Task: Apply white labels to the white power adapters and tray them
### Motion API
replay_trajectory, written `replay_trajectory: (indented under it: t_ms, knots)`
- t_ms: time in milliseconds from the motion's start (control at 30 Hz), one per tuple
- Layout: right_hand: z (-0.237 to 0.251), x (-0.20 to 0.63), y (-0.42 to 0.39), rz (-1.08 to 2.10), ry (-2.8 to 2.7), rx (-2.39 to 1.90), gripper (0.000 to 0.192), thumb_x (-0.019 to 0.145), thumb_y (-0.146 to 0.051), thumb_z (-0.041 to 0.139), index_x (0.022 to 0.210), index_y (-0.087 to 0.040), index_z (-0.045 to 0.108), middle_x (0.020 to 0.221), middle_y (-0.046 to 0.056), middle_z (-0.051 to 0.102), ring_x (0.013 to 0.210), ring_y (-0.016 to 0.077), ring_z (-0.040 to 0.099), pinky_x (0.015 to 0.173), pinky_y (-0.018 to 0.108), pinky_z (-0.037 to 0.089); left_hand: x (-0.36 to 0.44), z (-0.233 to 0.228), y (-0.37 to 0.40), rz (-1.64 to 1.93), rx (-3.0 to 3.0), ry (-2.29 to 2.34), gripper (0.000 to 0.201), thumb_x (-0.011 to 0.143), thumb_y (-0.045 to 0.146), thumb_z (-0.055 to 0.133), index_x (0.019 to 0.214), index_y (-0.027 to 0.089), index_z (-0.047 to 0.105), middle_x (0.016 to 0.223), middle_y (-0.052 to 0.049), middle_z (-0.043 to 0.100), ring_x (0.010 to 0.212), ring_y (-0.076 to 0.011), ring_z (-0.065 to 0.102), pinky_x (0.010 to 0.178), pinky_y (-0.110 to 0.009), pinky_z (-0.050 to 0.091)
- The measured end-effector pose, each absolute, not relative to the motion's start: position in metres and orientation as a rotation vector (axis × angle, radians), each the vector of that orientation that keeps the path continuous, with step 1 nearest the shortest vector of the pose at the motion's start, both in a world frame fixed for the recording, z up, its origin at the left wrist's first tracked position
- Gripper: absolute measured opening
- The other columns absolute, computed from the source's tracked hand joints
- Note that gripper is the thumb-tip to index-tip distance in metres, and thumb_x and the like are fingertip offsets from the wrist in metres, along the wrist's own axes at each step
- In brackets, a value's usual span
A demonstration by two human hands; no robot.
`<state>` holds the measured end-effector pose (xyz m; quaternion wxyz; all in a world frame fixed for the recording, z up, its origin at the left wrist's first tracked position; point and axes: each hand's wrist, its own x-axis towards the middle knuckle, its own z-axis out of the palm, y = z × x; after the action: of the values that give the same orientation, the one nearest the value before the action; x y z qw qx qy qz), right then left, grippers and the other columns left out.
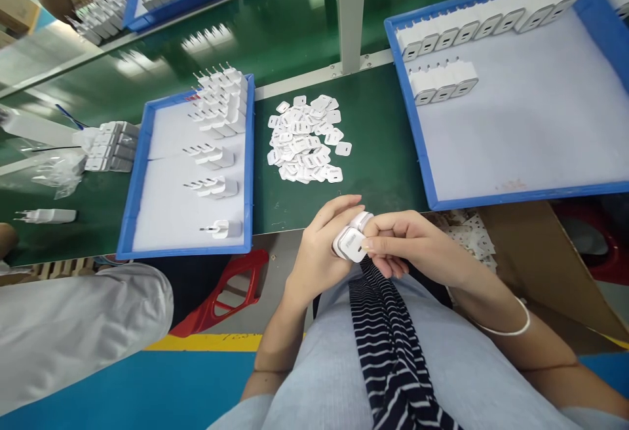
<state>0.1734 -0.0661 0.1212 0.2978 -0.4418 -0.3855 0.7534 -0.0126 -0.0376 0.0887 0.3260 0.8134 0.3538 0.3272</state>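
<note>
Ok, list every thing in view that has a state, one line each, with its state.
white charger: held between both hands, above the lap.
left hand: closed around the charger.
right hand: fingers pinching the charger's face.
left blue tray: partly filled, chargers with prongs showing.
right blue tray: mostly bare, two rows of chargers along the far side.
pile of white labels: loose heap on the green belt.

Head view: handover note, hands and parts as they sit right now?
Left hand grips a white charger; right hand pinches the same charger's face.
Small cover plates lie piled on the green belt.
Left blue tray holds pronged chargers awaiting work.
Right blue tray holds one full row plus three finished ones; most of it remains bare.
A neighbour's sleeve sits left.
</note>
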Motion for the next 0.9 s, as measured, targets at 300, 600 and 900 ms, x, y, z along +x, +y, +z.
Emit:
replay_trajectory:
  t_ms: [300, 600, 900]
  knots:
    - [0.1208, 0.1708, -0.0686, 1.964, -1.003, -1.181, 0.03, 0.088, -0.035, 0.066, 0.065, -0.018, 0.056, 0.053, -0.001, 0.061, 0.045, 0.0084, 0.048, 0.045, 0.022, 0.037, -0.0123, 0.0888, -0.0381, 0.865, 2.112, 0.944, 0.038, 0.085, 0.01, 0.066, 0.122, 0.02, 0.064, 0.133, -0.011, 0.065, 0.118, -0.0227, 0.066, 0.099, -0.039, 0.059]
    - [0.1231, 0.1685, -0.0705, 1.899, -1.062, -1.232, 0.031, 0.091, -0.028, 0.06, 0.063, -0.018, 0.054, 0.054, -0.001, 0.06, 0.046, 0.0079, 0.048, 0.048, 0.023, 0.036, -0.0118, 0.0898, -0.0392, 0.863, 2.147, 0.986, 0.038, 0.085, 0.009, 0.063, 0.121, 0.02, 0.065, 0.132, -0.01, 0.066, 0.117, -0.0229, 0.067, 0.098, -0.039, 0.06]
    - [0.1216, 0.1654, -0.0693, 1.861, -1.097, -1.309, 0.026, 0.09, -0.02, 0.056, 0.063, -0.018, 0.054, 0.053, -0.003, 0.059, 0.046, 0.008, 0.048, 0.048, 0.023, 0.035, -0.0146, 0.087, -0.036, 0.839, 2.211, 0.951, 0.038, 0.085, 0.007, 0.062, 0.121, 0.019, 0.064, 0.13, -0.01, 0.068, 0.116, -0.0218, 0.068, 0.099, -0.037, 0.059]
